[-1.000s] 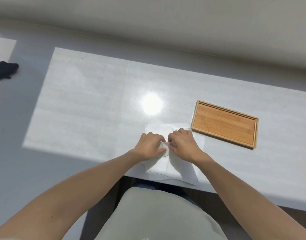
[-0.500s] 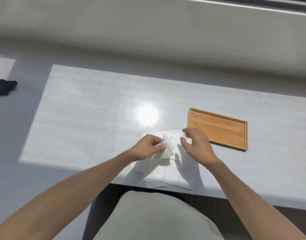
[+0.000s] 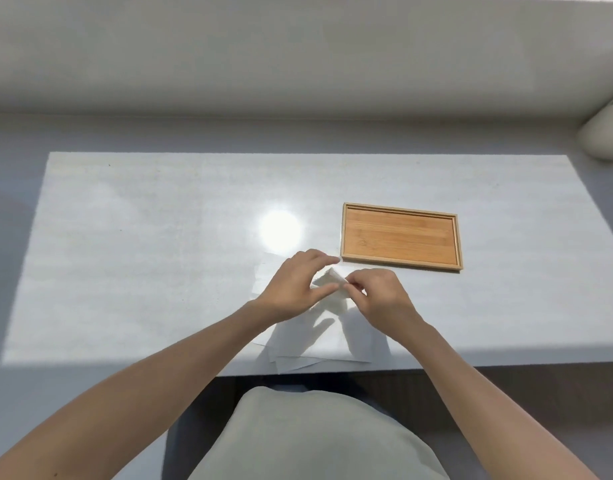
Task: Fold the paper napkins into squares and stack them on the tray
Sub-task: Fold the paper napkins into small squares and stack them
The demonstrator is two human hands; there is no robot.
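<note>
Nearest: person's lap in a pale grey-green garment (image 3: 315, 441), two bare forearms reaching forward over the table (image 3: 142, 237) edge. One loose pile of white paper napkins (image 3: 312, 344) at the near edge, sheets overlapping; a few corners stick out at the bottom, exact count can't be told. Two hands above the pile. Left hand (image 3: 293, 289): fingers fairly straight, thumb and fingers around a raised napkin fold (image 3: 329, 278). Right hand (image 3: 378, 292): fingers curled, pinching the same raised fold at its right end. Hands nearly touching. Farther, just beyond and right of the hands: one rectangular wooden tray (image 3: 400, 266), flat on the table, nothing on it. One bright light glare (image 3: 281, 230) left of the tray. Far right corner: one pale rounded object (image 3: 603, 133), partly cut off.
</note>
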